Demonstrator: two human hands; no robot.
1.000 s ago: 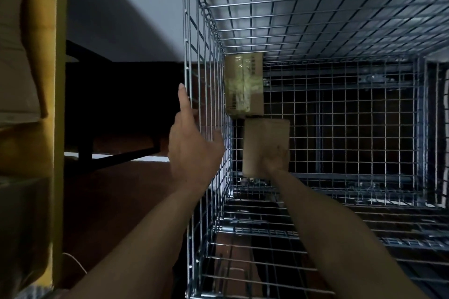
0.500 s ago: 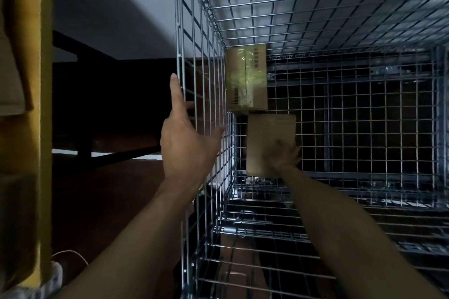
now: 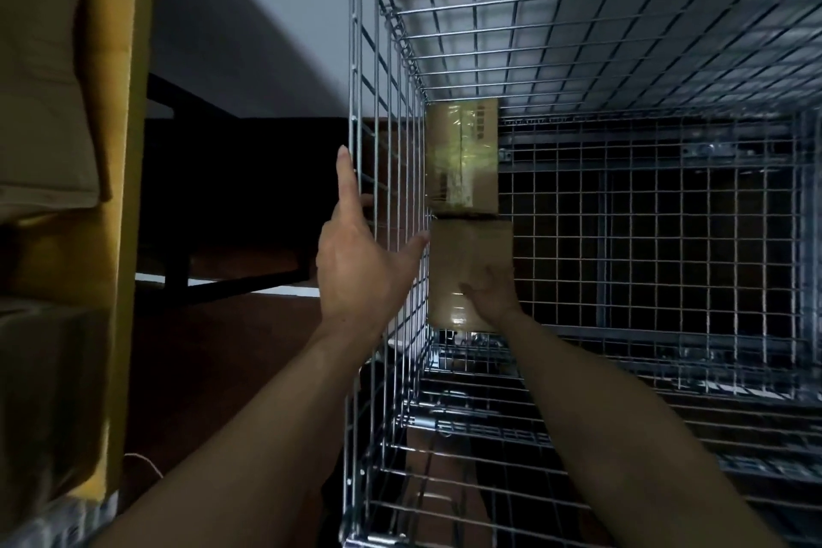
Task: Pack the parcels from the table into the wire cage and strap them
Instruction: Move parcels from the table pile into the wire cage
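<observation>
**Clerk:** Two boxes listed in the head view. Location?

**Packer:** Both are inside the wire cage (image 3: pixel 578 36), in the far left corner, against its left wall. Upper box (image 3: pixel 462 160) sits on top. Lower box (image 3: pixel 467 254) is directly beneath, edges touching or very nearly; I cannot tell which.

**Clerk:** Hands?

**Packer:** Right hand (image 3: pixel 489 298): inside the cage, gripping the lower box at its near end, fingers curled onto the face. Left hand (image 3: pixel 356 271): outside the cage, spread wide, forefinger straight along the front corner post, thumb at the left wall. It holds nothing.

**Clerk:** Step in hand?

**Packer:** Seating the lower box, by my reading. Done well: push it flush to the left wall and square with the upper box, leaving no gap. Steady the cage with the left hand and let go only once the box rests firm.

**Clerk:** Materials?

**Packer:** Boxes: brown cardboard, rectangular, flat-faced. Glossy clear tape on both, probably slippery. Printed marks on the upper one, too blurred to read. Cage: thin bright steel wire in a square grid, rigid, where box corners could snag. Outside the cage, to its left: dark bench (image 3: pixel 249 191), yellow upright (image 3: pixel 120 191).
</observation>
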